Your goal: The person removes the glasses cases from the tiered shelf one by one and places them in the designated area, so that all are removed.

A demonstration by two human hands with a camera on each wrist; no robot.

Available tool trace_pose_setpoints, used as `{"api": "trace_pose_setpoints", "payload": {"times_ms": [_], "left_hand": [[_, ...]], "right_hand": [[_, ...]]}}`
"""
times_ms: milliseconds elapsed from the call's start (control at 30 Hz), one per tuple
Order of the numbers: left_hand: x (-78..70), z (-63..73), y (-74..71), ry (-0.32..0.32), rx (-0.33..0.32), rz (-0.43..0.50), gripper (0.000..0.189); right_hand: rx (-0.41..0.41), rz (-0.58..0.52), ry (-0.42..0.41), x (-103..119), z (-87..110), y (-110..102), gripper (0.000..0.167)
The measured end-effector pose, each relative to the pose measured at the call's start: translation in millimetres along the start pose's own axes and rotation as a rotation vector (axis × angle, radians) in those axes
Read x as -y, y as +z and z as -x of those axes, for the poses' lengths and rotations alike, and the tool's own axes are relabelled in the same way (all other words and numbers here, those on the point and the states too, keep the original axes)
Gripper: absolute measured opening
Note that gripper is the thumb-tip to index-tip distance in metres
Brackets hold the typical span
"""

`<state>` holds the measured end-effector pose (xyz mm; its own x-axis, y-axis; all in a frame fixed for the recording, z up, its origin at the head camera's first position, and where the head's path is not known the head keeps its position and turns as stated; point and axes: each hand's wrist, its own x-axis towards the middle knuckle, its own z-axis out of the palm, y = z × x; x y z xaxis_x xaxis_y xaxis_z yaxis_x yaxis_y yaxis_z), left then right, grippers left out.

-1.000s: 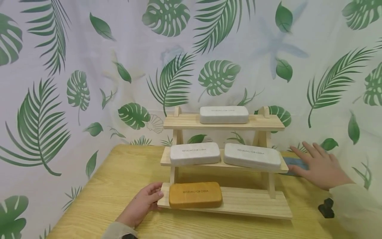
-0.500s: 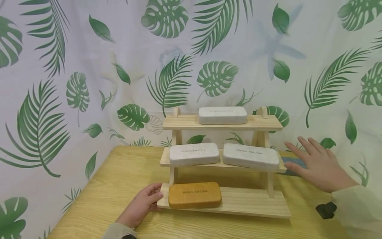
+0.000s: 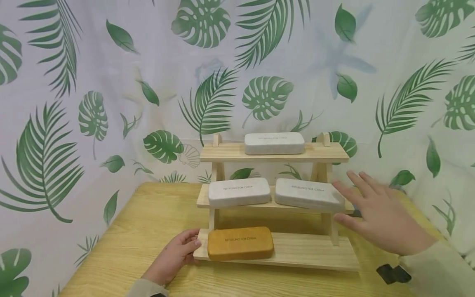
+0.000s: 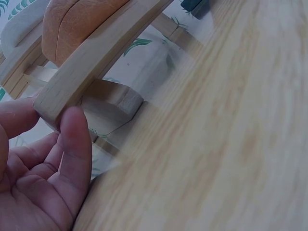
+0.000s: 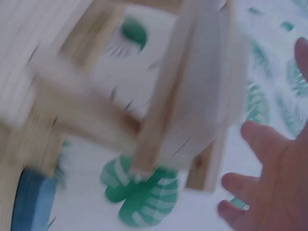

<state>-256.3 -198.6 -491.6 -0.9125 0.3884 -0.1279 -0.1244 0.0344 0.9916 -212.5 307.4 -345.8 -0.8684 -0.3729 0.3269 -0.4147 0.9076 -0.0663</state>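
A three-tier wooden display shelf [image 3: 315, 249] stands on the table. My left hand [image 3: 172, 255] grips the left end of its bottom board, which the left wrist view shows pinched between thumb and fingers. Beside that hand, an orange glasses case [image 3: 240, 244] lies on the bottom tier. On the middle tier rest a left white case [image 3: 239, 192] and a right white case [image 3: 306, 194]; an upper white case [image 3: 273, 143] lies on top. My right hand [image 3: 382, 216] is spread and holds nothing, its fingertips overlapping the right white case's end in the head view.
A blue case [image 5: 33, 199] lies behind the shelf's right side, mostly hidden by my right hand in the head view. The wood-grain table [image 3: 148, 214] reaches back to a leaf-printed curtain [image 3: 148, 62] behind and at both sides.
My right hand has moved left from over the blue case toward the right white case, covering most of the blue one. My left hand keeps its grip on the shelf.
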Motion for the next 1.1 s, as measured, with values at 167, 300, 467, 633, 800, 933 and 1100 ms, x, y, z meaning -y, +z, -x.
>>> {"api": "trace_pose_setpoints", "payload": {"times_ms": [167,300,467,633,800,933,1100], "left_hand": [[2.1,0.1,-0.8,-0.002,0.002,0.007,0.065],[0.7,1.1,0.2,0.002,0.001,0.002,0.065],[-1.6,1.4,2.1,0.010,0.004,0.002,0.064],[-2.4,1.4,1.0,0.014,0.002,-0.014,0.064],[-2.2,-1.1,-0.4,0.016,0.009,-0.026,0.065],[-2.2,-2.4,-0.4,0.017,0.016,-0.023,0.065],[0.3,-1.0,0.7,0.017,0.004,-0.018,0.063]], "right_hand": [[0.003,-0.024,-0.053,32.3,1.8,-3.8,0.084],[-0.028,-0.058,-0.098,55.0,1.7,-2.0,0.084],[-0.066,-0.051,-0.181,79.1,-1.1,6.0,0.082],[-0.039,-0.050,-0.225,101.3,-2.8,21.8,0.085],[0.000,-0.099,-0.263,119.1,-4.4,38.2,0.084],[0.078,-0.152,-0.280,130.7,-8.8,53.1,0.082],[0.139,-0.227,-0.301,144.1,-16.4,73.4,0.082]]}}
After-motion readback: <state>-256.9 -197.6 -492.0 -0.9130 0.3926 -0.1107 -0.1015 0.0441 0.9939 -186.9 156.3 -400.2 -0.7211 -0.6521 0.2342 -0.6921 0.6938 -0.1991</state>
